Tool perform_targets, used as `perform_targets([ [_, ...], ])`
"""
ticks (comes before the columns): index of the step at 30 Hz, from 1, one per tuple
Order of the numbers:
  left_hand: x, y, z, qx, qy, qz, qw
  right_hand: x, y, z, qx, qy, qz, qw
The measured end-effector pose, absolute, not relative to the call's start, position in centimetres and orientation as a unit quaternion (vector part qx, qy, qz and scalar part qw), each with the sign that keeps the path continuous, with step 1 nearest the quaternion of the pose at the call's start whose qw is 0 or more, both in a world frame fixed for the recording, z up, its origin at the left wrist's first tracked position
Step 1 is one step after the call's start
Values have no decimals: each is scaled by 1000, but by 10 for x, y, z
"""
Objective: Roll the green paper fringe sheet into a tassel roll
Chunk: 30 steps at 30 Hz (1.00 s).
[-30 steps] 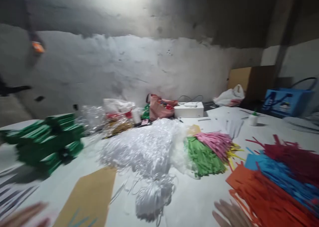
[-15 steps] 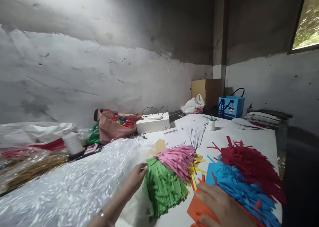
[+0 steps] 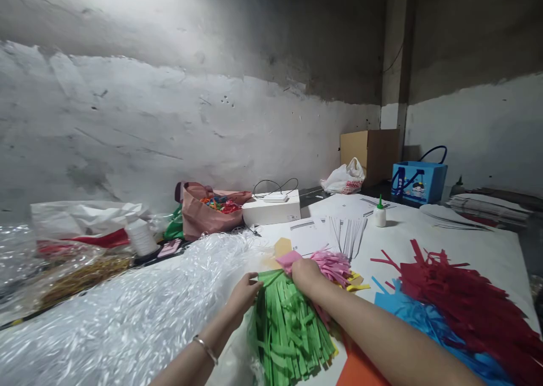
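Note:
My left hand (image 3: 244,295) rests at the top left edge of a bundle of green fringed paper strips (image 3: 288,329), fingers curled against it and touching the white shredded plastic (image 3: 139,312) beside it. My right hand (image 3: 306,274) reaches across the green bundle and is closed on the pink fringed paper (image 3: 331,264), pinching its near end. Yellow strips (image 3: 356,284) poke out beneath the pink ones.
Blue (image 3: 407,312), dark red (image 3: 462,295) and orange (image 3: 360,369) fringed papers lie on the right of the white table (image 3: 466,244). A glue bottle (image 3: 379,212), white box (image 3: 271,208), pink bag (image 3: 207,211), blue bag (image 3: 419,181) and cardboard box (image 3: 367,151) stand behind.
The view swung right, then steadied. My right hand left the orange paper and moved up and left onto the pink fringe. My left hand stayed at the green bundle's edge.

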State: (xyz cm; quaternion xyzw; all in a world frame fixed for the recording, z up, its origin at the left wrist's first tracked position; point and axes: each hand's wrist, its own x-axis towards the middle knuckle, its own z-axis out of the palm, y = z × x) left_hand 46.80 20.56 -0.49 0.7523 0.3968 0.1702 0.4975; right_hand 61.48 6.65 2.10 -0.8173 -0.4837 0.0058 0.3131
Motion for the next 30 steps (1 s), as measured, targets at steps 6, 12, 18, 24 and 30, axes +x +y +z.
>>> perform_targets([
  [6, 465, 204, -3, 757, 395, 158, 496, 673, -2, 44, -795, -411, 5, 445],
  [12, 464, 202, 0, 773, 393, 165, 470, 708, -85, 74, -792, -348, -102, 491],
  [18, 471, 200, 3, 762, 415, 159, 471, 715, -155, 111, -820, -367, -211, 386],
  [24, 474, 194, 7, 736, 397, 143, 529, 682, -126, 76, -853, -459, -110, 223],
  [30, 460, 180, 21, 721, 305, 166, 600, 616, -57, 48, -808, -546, -53, 213],
])
